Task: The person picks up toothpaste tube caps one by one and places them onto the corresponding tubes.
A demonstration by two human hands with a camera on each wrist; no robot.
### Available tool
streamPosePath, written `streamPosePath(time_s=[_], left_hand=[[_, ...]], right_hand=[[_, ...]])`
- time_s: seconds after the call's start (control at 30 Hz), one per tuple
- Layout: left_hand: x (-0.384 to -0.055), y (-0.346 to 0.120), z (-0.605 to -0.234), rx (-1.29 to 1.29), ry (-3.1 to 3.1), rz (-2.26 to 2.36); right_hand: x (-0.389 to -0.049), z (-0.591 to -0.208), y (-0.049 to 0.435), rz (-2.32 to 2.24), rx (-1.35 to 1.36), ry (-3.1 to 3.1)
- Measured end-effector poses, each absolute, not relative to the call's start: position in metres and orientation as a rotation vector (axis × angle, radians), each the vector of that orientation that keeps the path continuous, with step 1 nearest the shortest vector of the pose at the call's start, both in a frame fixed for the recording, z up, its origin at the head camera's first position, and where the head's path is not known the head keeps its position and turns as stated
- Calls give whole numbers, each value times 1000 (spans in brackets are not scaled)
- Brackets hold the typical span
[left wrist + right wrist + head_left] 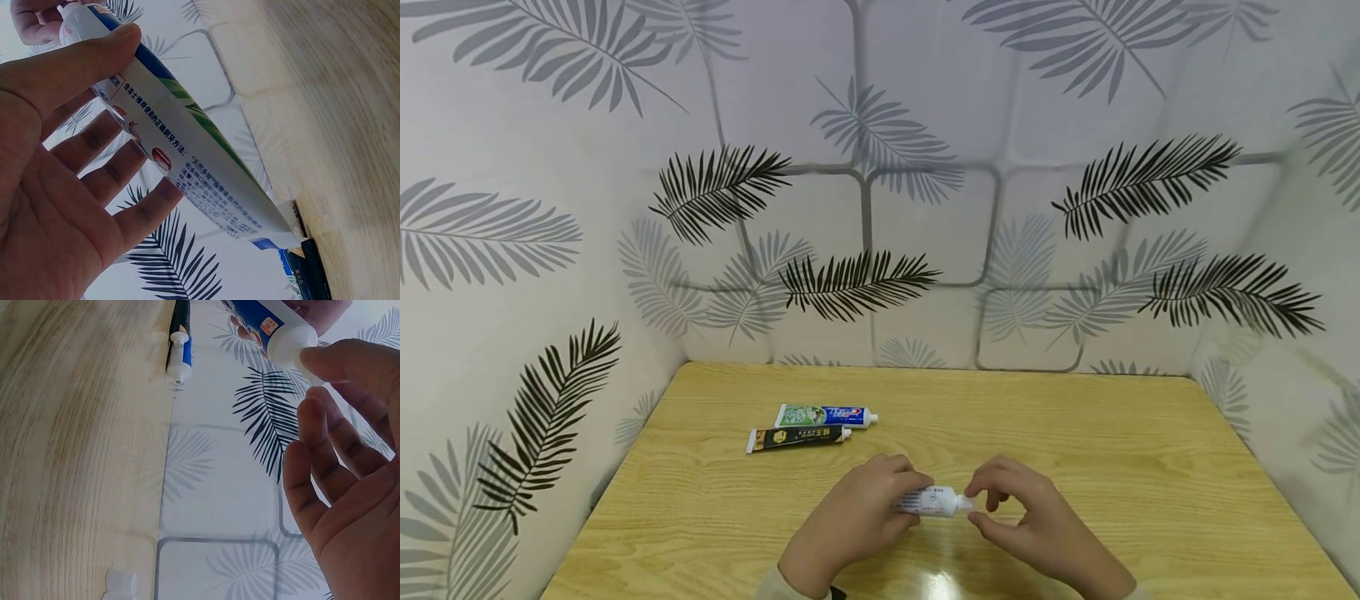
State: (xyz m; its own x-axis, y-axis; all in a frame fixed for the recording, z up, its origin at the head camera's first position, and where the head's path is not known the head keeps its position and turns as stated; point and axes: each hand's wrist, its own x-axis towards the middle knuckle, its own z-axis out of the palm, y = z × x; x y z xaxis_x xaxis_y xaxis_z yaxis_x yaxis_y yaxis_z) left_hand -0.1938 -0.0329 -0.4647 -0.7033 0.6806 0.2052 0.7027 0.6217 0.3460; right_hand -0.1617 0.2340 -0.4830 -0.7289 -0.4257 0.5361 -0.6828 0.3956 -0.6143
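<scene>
Over the near part of the table (1075, 433), a white tube (934, 502) is held by the left hand (867, 505); its body is gripped between thumb and fingers, the fingers being set apart from one another along one side; its end is turned towards the right hand (1041, 518), by whose thumb and index finger the cap (964, 503) is pinched, while the other fingers are bent and spread; small printed text and red pictures are seen on the tube's pale side, with blue and green along its edge; farther back and to the left, a black tube (805, 437) and a blue-green tube (820, 415) are laid close side by side, their white tips pointed to the right; in the right wrist view, two small white pieces (120, 582) are seen on the table; beyond it, the wall (925, 217) is printed with grey and black leaves.
</scene>
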Motion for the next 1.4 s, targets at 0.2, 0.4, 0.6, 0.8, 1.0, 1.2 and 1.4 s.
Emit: streamPosePath(time_s=[0.2,0.4,0.6,0.8,1.0,1.2,1.4], left_hand=[[-193,-33,-464,-1191,-2797,-626],[-193,-33,-464,-1187,-2802,-627],[-194,-33,-465,-1190,-2792,-639],[-194,-33,-465,-1192,-2784,-644],[-193,-34,-463,-1198,-2779,-662],[-193,-35,-464,-1183,-2757,-649],[-196,-38,-463,-1161,-2786,-672]], right_hand=[[-164,-487,235,1230,1006,-2322],[-165,-488,235,1230,1011,-2318],[-163,-485,232,1299,949,-2386],[-163,-486,230,1332,895,-2434],[-162,-486,229,1338,846,-2487],[-160,-484,230,1245,809,-2461],[-161,-484,231,1196,857,-2407]])
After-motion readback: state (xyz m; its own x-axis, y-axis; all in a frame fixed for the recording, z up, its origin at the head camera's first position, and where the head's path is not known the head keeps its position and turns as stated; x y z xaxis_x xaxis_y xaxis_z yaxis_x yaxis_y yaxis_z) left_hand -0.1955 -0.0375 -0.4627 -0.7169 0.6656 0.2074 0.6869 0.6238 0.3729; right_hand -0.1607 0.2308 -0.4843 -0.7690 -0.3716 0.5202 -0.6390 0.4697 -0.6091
